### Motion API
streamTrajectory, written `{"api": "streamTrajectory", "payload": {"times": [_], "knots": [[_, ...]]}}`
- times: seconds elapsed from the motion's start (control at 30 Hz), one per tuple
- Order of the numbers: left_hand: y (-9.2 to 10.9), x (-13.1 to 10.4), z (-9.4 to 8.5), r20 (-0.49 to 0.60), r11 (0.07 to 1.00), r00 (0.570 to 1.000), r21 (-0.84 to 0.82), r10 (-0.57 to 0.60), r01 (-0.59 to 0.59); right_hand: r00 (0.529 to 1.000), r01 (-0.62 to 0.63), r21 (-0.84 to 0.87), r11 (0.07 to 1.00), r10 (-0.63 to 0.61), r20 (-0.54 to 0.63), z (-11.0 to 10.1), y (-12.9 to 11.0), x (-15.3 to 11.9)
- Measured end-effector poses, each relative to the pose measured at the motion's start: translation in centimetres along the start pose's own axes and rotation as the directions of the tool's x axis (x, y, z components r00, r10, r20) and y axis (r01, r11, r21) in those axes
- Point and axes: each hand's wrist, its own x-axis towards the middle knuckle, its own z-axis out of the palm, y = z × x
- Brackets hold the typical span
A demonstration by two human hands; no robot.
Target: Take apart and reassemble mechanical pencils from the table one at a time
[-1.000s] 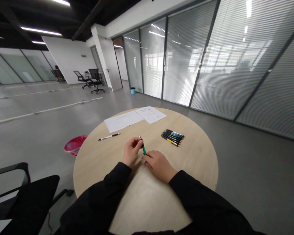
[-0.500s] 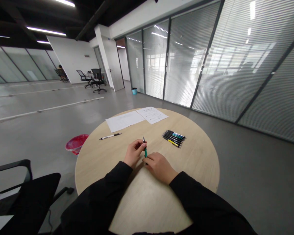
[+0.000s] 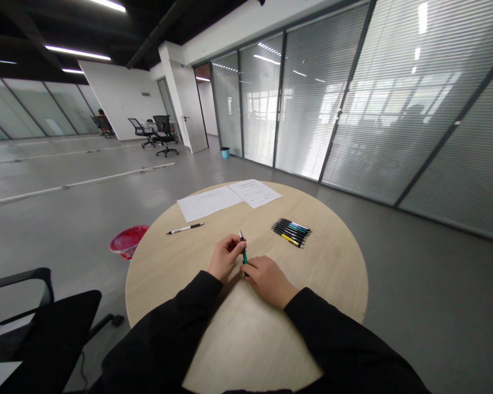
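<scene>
A green pen (image 3: 245, 256) with a dark, silvery tip is held between my two hands over the near middle of the round table (image 3: 320, 273). My left hand (image 3: 227, 256) pinches it near the upper, tip end, thumb against fingers. At the lower end, my right hand (image 3: 268, 278) has its fingertips closed on the pen and partly hides that end. Right of my hands lies a row of several pens (image 3: 291, 232), mostly black with a yellow one at the near side. A single white and black pen (image 3: 184, 229) rests on the left of the table.
Two sheets of paper, one blank-looking (image 3: 207, 203) and one printed (image 3: 255, 192), lie at the table's far edge. A red basin (image 3: 127, 241) stands on the floor to the left. Nearer is a black chair (image 3: 61, 323); a blue bin (image 3: 225, 153) stands by the glass wall.
Almost nothing differs. My right fingertips have shifted very slightly at the pen's lower end, while my left hand keeps its pinch.
</scene>
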Motion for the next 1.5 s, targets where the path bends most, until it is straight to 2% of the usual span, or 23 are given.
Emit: {"api": "streamTrajectory", "payload": {"times": [0.37, 0.9, 1.23, 1.37, 1.5], "knots": [[-0.6, 0.1, -0.1, -0.016, 1.0, 1.0, -0.018, -0.009, 0.008, 1.0, -0.009, -0.012, 1.0, 0.009, 0.012, -0.2, -0.3, 0.0], [0.0, 0.1, -0.1, -0.018, 1.0, 1.0, -0.012, -0.021, 0.021, 1.0, 0.007, -0.014, 1.0, -0.008, -0.016, -0.3, -0.2, 0.0], [-0.3, 0.1, -0.2, -0.017, 1.0, 1.0, -0.004, -0.013, 0.013, 1.0, -0.014, 0.017, 1.0, 0.014, -0.001, 0.1, -0.1, -0.1], [-0.5, 0.4, -0.6, -0.059, 1.0, 0.998, -0.015, 0.006, -0.007, 0.999, -0.034, 0.04, 0.999, 0.034, -0.001, 0.0, -0.1, -0.3], [-0.9, 0.9, -1.2, -0.12, 1.0, 0.993, -0.026, 0.001, -0.004, 0.994, -0.095, 0.1, 0.99, 0.1, -0.052, 0.0, 0.2, -0.7]]}}
